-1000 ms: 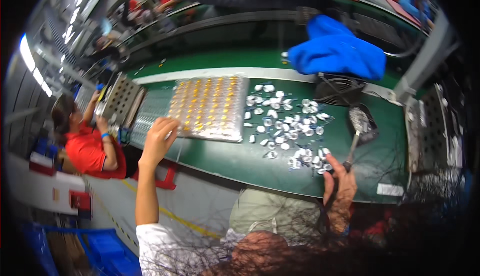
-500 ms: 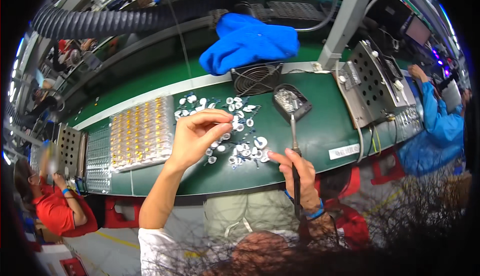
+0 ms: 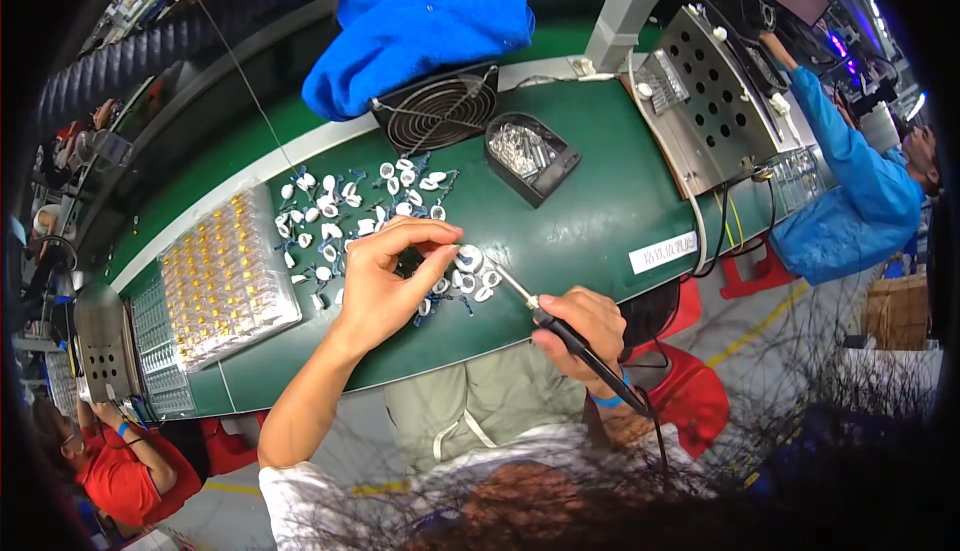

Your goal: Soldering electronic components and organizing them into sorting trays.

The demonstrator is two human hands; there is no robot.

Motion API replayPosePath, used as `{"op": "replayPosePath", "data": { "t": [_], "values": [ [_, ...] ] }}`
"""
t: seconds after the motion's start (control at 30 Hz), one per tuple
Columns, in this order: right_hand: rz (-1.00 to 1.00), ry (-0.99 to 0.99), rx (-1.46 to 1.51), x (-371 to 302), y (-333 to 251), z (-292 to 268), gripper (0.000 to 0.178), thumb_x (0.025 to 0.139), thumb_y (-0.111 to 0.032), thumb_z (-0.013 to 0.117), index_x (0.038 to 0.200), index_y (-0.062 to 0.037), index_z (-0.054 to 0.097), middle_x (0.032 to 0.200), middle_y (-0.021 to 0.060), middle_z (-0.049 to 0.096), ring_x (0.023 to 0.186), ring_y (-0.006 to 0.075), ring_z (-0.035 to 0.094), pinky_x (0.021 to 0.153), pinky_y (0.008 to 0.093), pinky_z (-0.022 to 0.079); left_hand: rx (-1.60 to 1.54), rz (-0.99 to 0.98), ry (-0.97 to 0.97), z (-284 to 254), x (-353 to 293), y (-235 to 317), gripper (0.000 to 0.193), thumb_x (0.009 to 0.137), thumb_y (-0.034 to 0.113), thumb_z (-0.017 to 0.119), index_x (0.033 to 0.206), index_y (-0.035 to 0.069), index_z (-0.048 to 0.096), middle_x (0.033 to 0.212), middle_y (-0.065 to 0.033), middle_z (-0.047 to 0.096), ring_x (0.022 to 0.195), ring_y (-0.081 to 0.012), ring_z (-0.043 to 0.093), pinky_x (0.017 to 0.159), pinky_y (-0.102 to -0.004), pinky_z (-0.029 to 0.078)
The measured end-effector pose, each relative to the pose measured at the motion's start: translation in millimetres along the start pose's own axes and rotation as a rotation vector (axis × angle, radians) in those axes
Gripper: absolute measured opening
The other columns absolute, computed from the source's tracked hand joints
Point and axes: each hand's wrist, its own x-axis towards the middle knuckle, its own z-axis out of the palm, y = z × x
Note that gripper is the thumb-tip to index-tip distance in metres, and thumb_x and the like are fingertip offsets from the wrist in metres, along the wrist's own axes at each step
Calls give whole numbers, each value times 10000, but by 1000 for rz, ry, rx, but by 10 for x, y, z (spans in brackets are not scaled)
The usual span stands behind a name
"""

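Observation:
My right hand (image 3: 594, 323) is closed around the black handle of a soldering iron (image 3: 572, 341). The iron's thin metal tip points up and left, close beside a white round piece (image 3: 468, 257); whether they touch I cannot tell. Over the same spot, my left hand (image 3: 385, 276) has thumb and forefinger in a pinch, and anything between them is too small to make out. Many small white cup-shaped parts with dark blue wires (image 3: 329, 211) lie scattered on the green bench (image 3: 600, 211) beyond and around my left hand.
Silver bits fill a black bin (image 3: 558, 168) at the back. Behind stands a fan (image 3: 440, 113) under a blue cloth (image 3: 430, 36). A clear tray with yellow pieces (image 3: 228, 281) sits left, a perforated metal box (image 3: 715, 91) right. Co-workers sit at both sides.
The soldering iron has moved from the black bin to the white parts, and my right hand now grips it more closely. My view has shifted; the left hand keeps its pinch.

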Motion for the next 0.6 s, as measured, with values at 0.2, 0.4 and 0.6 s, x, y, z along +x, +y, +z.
{"op": "replayPosePath", "data": {
  "t": [0.2, 0.4, 0.6],
  "values": [
    [-10, -17, -47, 7, 10, 56, 387, 763, -138, 900, 1048, 19, 690, 776, 108, 702, 576, 234, 646, 517, 316, 488, 113, 55, -41, 53, 14, -33, 149, 903, -41, 741, 1052, -28, 735, 1071, -121, 757, 994, -163, 696, 864, -275, 555],
    [-30, -76, -92, 43, -14, 38, 437, 712, -128, 933, 1048, 9, 690, 835, 128, 734, 624, 245, 682, 549, 320, 518, -116, -125, 0, 112, -16, -77, 149, 912, -24, 734, 1061, -23, 747, 1036, -103, 760, 931, -150, 720, 846, -276, 582],
    [-32, -103, -108, 68, -20, 29, 440, 701, -124, 936, 1048, 1, 696, 842, 121, 735, 624, 238, 678, 546, 314, 513, -108, -112, 8, 118, -23, -93, 150, 906, -19, 746, 1056, -22, 745, 1038, -105, 761, 936, -152, 724, 838, -274, 586]
  ]
}}
